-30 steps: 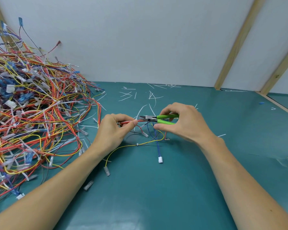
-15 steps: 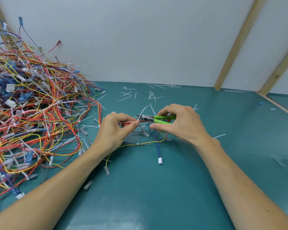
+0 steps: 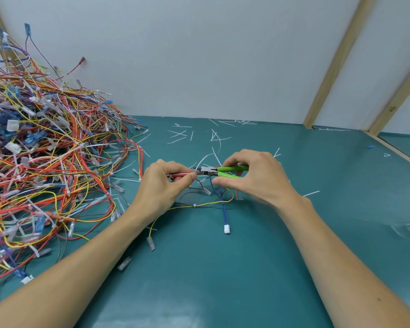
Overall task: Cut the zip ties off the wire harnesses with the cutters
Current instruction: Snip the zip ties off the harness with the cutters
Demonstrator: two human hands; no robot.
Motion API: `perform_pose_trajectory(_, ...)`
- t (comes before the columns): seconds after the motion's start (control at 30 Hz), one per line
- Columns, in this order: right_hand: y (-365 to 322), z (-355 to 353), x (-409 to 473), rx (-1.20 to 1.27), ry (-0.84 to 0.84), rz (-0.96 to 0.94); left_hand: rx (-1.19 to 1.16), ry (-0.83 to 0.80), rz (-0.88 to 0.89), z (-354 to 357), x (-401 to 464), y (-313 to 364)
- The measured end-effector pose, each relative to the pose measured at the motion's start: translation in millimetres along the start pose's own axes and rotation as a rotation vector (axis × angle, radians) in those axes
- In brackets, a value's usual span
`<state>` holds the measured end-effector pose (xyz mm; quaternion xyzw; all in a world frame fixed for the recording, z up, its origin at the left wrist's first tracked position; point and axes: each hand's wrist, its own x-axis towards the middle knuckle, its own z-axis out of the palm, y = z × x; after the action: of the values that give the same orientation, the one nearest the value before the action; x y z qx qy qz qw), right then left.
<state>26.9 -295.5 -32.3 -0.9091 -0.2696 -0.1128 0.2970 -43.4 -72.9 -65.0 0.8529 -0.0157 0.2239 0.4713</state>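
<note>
A red-wired harness [image 3: 200, 185] is pinched above the worktop [image 3: 223, 280] by the left hand [image 3: 162, 188]; green-handled cutters [image 3: 219, 171], nose at the pinch, are gripped by the right hand's [image 3: 253, 178] curled fingers [image 3: 232, 158].

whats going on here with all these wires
A person is snipping zip ties off wire harnesses. The left hand pinches a red-wired harness just above the green mat, while the right hand grips green-handled cutters with the tip at the wires beside the left fingertips. A big pile of tangled harnesses sits to the left, and cut tie scraps litter the mat behind the hands.
</note>
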Motion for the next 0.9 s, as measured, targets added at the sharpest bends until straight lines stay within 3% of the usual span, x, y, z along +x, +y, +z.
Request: perform_pose_trajectory(0.9, 3.8, -0.6, 4.6, 0.046, -0.067, 0.001, 0.052, -0.004, 0.037, 1.2, -1.3, -2.4)
